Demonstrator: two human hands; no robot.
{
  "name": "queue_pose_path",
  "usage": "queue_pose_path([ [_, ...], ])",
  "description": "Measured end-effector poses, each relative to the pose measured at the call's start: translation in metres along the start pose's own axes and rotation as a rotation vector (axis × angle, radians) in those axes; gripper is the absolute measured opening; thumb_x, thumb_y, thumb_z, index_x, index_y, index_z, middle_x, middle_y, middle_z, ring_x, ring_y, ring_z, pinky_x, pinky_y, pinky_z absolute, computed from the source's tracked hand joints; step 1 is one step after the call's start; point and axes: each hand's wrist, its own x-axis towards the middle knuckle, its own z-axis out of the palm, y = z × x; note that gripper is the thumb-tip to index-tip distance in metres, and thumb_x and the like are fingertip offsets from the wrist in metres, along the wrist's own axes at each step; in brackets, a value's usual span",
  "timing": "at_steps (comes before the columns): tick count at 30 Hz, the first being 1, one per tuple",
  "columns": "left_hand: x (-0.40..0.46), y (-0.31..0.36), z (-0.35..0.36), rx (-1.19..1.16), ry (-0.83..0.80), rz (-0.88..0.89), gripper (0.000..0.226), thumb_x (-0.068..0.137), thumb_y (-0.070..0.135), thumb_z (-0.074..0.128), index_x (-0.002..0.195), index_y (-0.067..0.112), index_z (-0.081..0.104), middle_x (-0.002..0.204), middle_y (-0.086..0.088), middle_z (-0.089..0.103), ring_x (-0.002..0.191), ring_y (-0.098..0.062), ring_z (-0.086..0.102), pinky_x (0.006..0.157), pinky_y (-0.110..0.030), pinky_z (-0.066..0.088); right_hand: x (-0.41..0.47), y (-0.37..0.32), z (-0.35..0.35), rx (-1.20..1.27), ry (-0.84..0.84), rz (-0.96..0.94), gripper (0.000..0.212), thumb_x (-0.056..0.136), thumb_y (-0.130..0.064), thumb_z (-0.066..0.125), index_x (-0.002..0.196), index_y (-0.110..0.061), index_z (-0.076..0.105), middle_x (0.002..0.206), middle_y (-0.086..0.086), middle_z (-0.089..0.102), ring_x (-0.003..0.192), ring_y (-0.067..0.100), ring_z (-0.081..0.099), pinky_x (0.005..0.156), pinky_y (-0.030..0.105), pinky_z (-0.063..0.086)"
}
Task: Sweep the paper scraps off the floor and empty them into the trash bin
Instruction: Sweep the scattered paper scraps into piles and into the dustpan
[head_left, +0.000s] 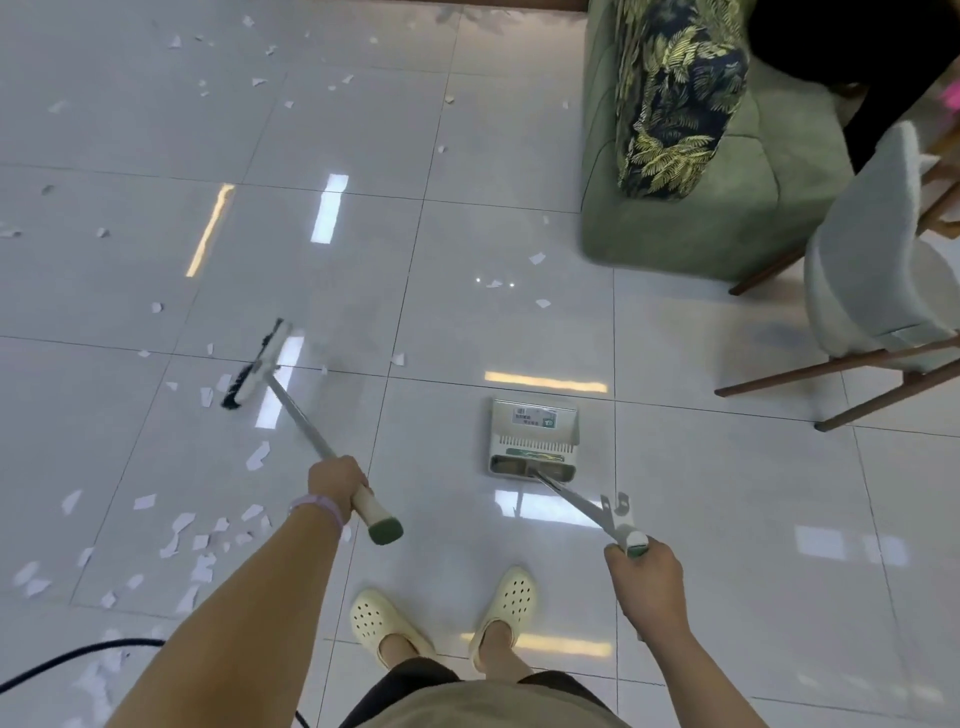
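Left hand (335, 480) wrapped round broom (254, 366) handle, right hand (641, 566) gripping dustpan (532, 436) handle. Dustpan on floor (675, 364), contents unclear. Paper scraps (197, 540) strewn left, beside broom head.

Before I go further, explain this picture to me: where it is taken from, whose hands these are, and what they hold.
There is no machine here. A person wears a camera on the head, so you look down past their arms at the floor. The left hand grips the handle of a broom, whose head is out among the paper scraps. The right hand grips the long handle of a dustpan standing on the tiled floor. A green sofa and a chair stand to the right. No trash bin shows.
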Motion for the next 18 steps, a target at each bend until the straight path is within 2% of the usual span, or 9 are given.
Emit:
queue_pose_path([
  [2,0.001,0.001,-0.015,-0.211,-0.026,-0.020,0.017,0.101,0.005,0.044,0.085,0.004,0.049,0.067,-0.008,0.049,0.065,-0.025,0.052,0.065,-0.037,0.054,0.001,-0.001,0.004,0.027,-0.006,0.008,0.023,0.087,-0.009,0.060,0.067,-0.003,0.052,0.054,0.005,0.048,0.048,0.022,0.041,0.049,0.026,0.033],
  [4,-0.002,0.010,-0.023,-0.396,-0.084,-0.029,0.014,0.103,0.007,0.043,0.089,0.008,0.047,0.064,-0.005,0.045,0.054,-0.017,0.044,0.046,-0.025,0.048,0.002,-0.006,0.010,0.016,-0.018,-0.009,0.023,0.086,-0.009,0.060,0.066,-0.002,0.052,0.055,0.006,0.050,0.049,0.023,0.043,0.049,0.026,0.034],
  [6,-0.015,0.020,-0.024,-0.449,-0.141,-0.064,0.012,0.102,0.009,0.045,0.089,0.010,0.047,0.057,-0.003,0.045,0.044,-0.013,0.043,0.037,-0.018,0.040,0.005,-0.018,0.013,0.027,-0.036,0.010,0.023,0.086,-0.012,0.060,0.066,-0.002,0.053,0.058,0.009,0.053,0.051,0.025,0.047,0.052,0.029,0.040],
  [8,-0.031,0.028,-0.023,-0.472,-0.226,-0.111,0.009,0.100,0.010,0.048,0.091,0.009,0.049,0.054,-0.001,0.045,0.035,-0.011,0.043,0.034,-0.015,0.037,0.013,-0.028,0.012,0.079,-0.037,0.019,0.023,0.085,-0.014,0.059,0.066,-0.003,0.053,0.059,0.011,0.054,0.051,0.028,0.050,0.053,0.033,0.044],
  [11,-0.057,0.031,-0.010,-0.438,-0.407,-0.111,0.004,0.098,0.007,0.053,0.095,0.007,0.050,0.060,0.001,0.042,0.038,-0.009,0.041,0.036,-0.014,0.036,0.025,-0.040,0.003,0.174,-0.004,0.067,0.020,0.085,-0.012,0.057,0.069,-0.002,0.051,0.058,0.011,0.051,0.047,0.027,0.048,0.050,0.029,0.042],
  [15,-0.081,0.031,0.024,-0.350,-0.602,-0.176,0.007,0.099,0.006,0.050,0.093,0.007,0.048,0.059,0.002,0.042,0.039,-0.007,0.041,0.034,-0.017,0.038,0.039,-0.051,-0.007,0.270,0.008,0.115,0.017,0.086,-0.011,0.058,0.073,-0.001,0.056,0.063,0.014,0.055,0.047,0.027,0.048,0.047,0.029,0.042],
  [17,-0.088,0.032,0.042,-0.331,-0.650,-0.206,0.002,0.099,0.006,0.048,0.101,0.006,0.047,0.060,0.000,0.042,0.040,-0.007,0.042,0.034,-0.017,0.039,0.044,-0.057,-0.008,0.298,0.005,0.118,0.018,0.085,-0.012,0.059,0.070,-0.002,0.055,0.060,0.012,0.052,0.045,0.025,0.045,0.047,0.029,0.040],
  [18,-0.089,0.032,0.048,-0.313,-0.660,-0.208,0.009,0.098,0.006,0.048,0.107,0.004,0.047,0.060,-0.001,0.044,0.041,-0.008,0.043,0.035,-0.018,0.039,0.046,-0.059,-0.007,0.309,0.004,0.116,0.018,0.084,-0.012,0.059,0.070,-0.002,0.056,0.059,0.011,0.050,0.044,0.025,0.044,0.048,0.029,0.040],
])
